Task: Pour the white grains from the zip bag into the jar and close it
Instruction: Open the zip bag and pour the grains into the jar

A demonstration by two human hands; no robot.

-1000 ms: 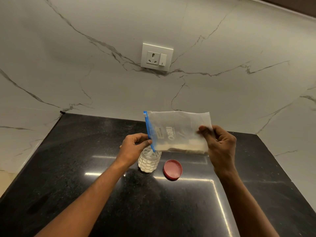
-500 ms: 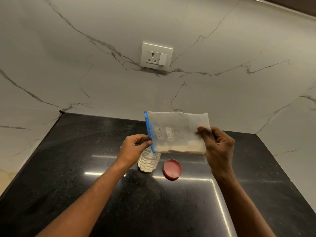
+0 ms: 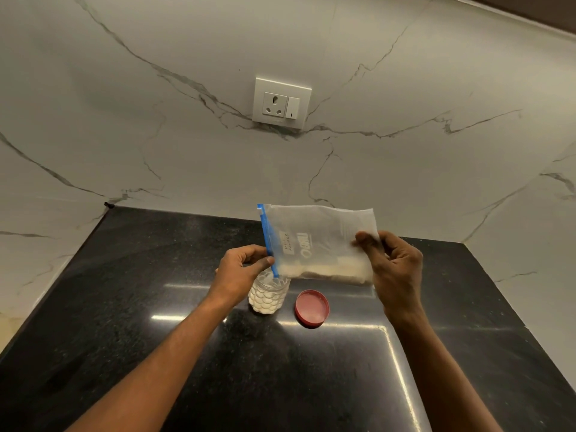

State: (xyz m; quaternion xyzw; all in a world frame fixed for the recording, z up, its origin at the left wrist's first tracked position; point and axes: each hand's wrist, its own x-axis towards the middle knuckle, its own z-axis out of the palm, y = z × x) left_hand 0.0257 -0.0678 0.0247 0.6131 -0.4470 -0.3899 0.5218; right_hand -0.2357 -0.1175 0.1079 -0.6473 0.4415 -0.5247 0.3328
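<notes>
A clear zip bag (image 3: 314,241) with a blue zip strip is held sideways above the counter, the strip on its left edge. White grains lie along its lower edge. My left hand (image 3: 240,272) pinches the lower end of the blue strip, and my right hand (image 3: 394,269) grips the bag's right end. Right under the strip's lower corner stands a small clear dimpled jar (image 3: 268,296), open and partly filled with white grains. Its red lid (image 3: 312,308) lies flat on the counter just right of the jar.
The black polished countertop (image 3: 280,375) fills the lower view, bounded by white marble walls behind and on both sides. A wall socket with a switch (image 3: 282,102) sits high on the back wall.
The bag has risen slightly at its right end with my right hand. The jar and lid have not moved.
</notes>
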